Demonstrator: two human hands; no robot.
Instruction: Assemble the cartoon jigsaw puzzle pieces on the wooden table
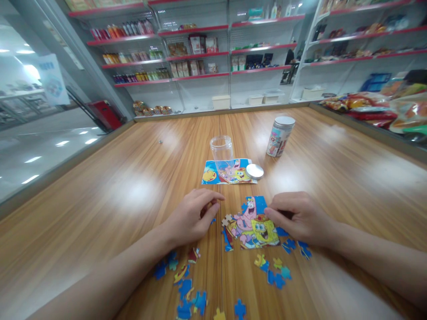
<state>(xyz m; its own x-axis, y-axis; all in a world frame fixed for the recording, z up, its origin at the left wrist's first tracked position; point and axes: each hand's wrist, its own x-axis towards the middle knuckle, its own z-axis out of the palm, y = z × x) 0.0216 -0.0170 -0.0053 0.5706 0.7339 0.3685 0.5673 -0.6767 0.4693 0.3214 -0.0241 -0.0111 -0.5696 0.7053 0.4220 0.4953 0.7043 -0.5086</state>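
A partly joined cartoon jigsaw (253, 226) lies on the wooden table (116, 191) in front of me. My left hand (193, 218) rests just left of it, fingers curled and pinched on a small puzzle piece. Resting on the jigsaw's right edge, my right hand (298, 220) has its fingers bent and pressed against the joined pieces. Loose blue and yellow pieces (187, 284) lie near my left forearm, and more loose pieces (275, 269) sit below the jigsaw. A printed picture sheet (208, 174) lies farther back.
An empty clear jar (222, 151) stands on the picture sheet, its metal lid (255, 171) beside it. A closed printed jar (280, 135) stands to the right. Snack bags (383, 106) line the right edge. Shop shelves (200, 49) fill the back wall.
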